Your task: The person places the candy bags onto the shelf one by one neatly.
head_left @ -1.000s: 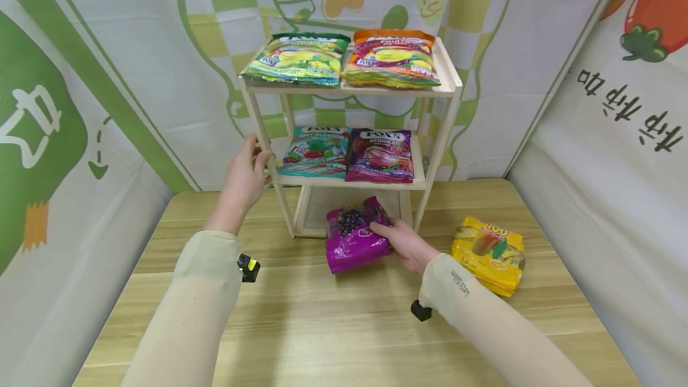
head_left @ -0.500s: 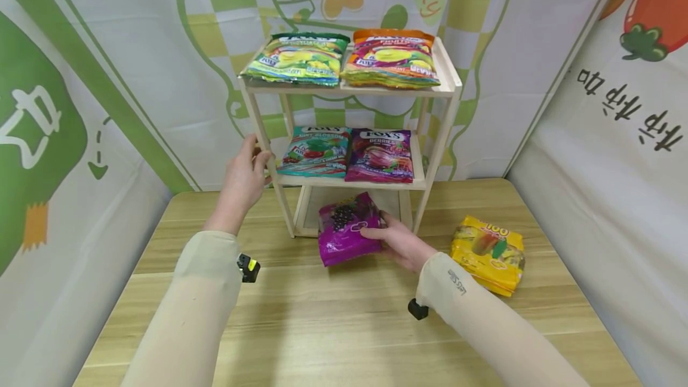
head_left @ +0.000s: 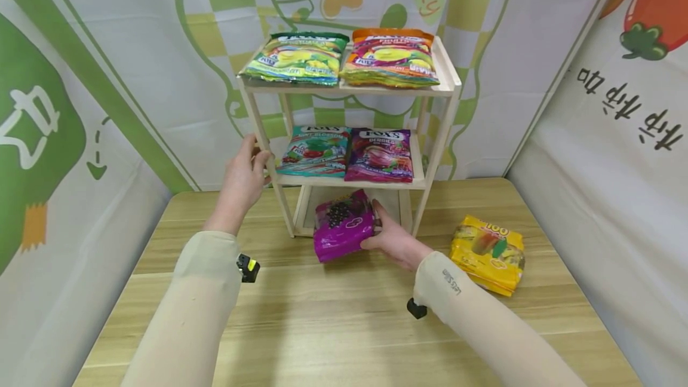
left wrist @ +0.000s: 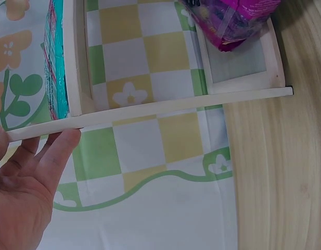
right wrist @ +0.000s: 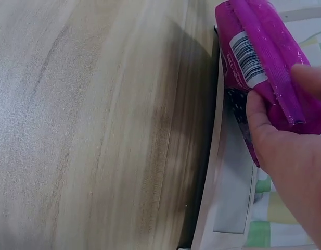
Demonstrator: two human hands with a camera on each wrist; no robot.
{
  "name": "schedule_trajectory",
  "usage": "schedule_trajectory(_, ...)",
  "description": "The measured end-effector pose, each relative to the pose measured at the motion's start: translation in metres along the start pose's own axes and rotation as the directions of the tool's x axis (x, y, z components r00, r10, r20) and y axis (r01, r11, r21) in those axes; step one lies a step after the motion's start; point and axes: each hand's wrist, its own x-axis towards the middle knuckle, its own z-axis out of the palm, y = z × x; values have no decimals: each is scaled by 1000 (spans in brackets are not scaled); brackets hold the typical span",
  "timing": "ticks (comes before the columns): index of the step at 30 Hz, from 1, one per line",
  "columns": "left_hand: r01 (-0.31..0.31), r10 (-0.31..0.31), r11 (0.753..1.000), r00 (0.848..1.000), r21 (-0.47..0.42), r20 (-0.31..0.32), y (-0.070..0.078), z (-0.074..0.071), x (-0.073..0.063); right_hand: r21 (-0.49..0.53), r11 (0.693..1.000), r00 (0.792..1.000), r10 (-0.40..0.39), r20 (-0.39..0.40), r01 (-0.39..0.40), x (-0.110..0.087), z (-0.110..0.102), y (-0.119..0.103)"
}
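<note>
My right hand (head_left: 395, 239) grips a purple candy bag (head_left: 340, 237) with dark berries printed on it, thumb on the near side. The bag is tilted, low in front of and partly over the bottom tier (left wrist: 238, 62) of a small wooden shelf rack (head_left: 441, 142). Seen from the right wrist, thumb and fingers squeeze the bag's end beside its barcode (right wrist: 247, 58). My left hand (head_left: 243, 178) holds the rack's left front upright (left wrist: 150, 110) at middle-tier height. Its fingertips curl behind that post in the left wrist view.
Green (head_left: 298, 60) and orange (head_left: 392, 58) candy bags lie on the top tier. Teal (head_left: 317, 151) and dark purple (head_left: 380, 155) bags fill the middle one. A yellow bag (head_left: 489, 252) lies on the wooden table (head_left: 322, 327), right of the rack. Printed cloth walls stand around.
My right hand has moved the purple bag left and slightly up, further over the rack's bottom tier. The left hand keeps its hold on the upright.
</note>
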Motion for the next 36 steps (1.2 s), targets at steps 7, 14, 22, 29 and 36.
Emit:
schedule_trajectory(7,4,-4,1000,1000,4,4,0,0,0,-111,993,998,-48,-36,44,3,3,4)
schedule_trajectory(14,4,-4,1000,1000,6,2,0,0,0,-204,978,992,-72,-104,50,6,7,5)
schedule_trajectory(22,-2,3,1000,1000,13,-4,-1,0,1,-329,944,978,-88,-187,22,9,13,6)
schedule_trajectory(29,9,-9,1000,1000,23,-2,-1,-1,0,-406,913,966,-142,-218,42,7,19,3)
schedule_trajectory(36,20,-20,999,1000,26,5,0,-1,0,-464,886,955,-139,-260,3,9,21,5)
